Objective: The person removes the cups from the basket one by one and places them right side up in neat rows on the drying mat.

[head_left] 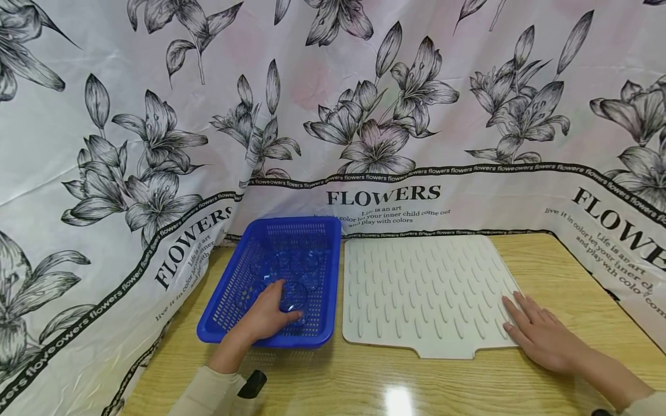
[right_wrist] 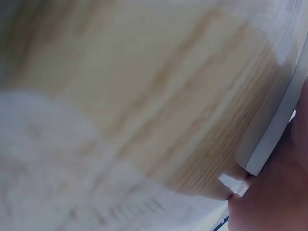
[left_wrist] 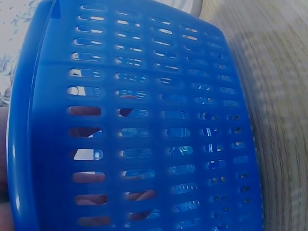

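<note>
A blue plastic basket holds several clear glasses, which look round from above. My left hand reaches inside it, with fingers and thumb about the rim of a clear glass near the front. The lower fingers are hidden in the basket. Through the slotted wall in the left wrist view, parts of the fingers and glass show. My right hand rests at the right edge of a white ridged draining board, fingers extended. In the right wrist view, that hand touches the board's edge.
The basket and the board lie side by side on a wood-grain table. Behind and along both sides hangs a white curtain with a flower print. The board has a short tab at its front edge.
</note>
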Demonstrator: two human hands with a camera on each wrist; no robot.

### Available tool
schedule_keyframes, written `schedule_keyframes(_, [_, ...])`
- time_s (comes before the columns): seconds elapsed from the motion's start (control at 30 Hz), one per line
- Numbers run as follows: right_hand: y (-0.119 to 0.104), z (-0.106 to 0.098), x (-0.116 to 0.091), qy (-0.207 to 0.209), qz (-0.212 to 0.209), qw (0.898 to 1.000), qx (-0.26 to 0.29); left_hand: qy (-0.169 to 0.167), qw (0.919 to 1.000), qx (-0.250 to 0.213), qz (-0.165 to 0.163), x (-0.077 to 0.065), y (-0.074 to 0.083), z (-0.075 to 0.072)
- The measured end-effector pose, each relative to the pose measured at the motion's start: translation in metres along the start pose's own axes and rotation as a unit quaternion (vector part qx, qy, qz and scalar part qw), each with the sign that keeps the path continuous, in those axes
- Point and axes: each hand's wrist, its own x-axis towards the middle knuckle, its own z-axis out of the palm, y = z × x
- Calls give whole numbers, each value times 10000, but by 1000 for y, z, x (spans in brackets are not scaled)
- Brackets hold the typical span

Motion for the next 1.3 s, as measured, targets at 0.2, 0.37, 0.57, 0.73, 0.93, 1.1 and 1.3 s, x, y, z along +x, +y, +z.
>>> schedule_keyframes(0.2, [-2,0,0,3,25,10000,32,35,10000,-26,6,0,0,0])
schedule_keyframes(0.37, [-4,-1,0,32,38,10000,6,74,9999,-48,51,1,0,0])
schedule_keyframes(0.57, [-5,-1,0,-13,83,10000,21,138,9998,-76,105,0,0,-1])
schedule_keyframes(0.73, [-4,-1,-1,19,42,10000,9,243,9996,-49,147,-1,1,-2])
schedule_keyframes(0.93, [-4,-1,-1,62,8,10000,18,410,9988,-59,246,0,0,-1])
schedule_keyframes(1.1, [-5,-2,0,44,30,10000,28,518,9981,-136,312,1,0,0])
schedule_keyframes(1.3, [-5,-4,0,-65,72,9999,71,680,9968,-183,387,2,-1,1])
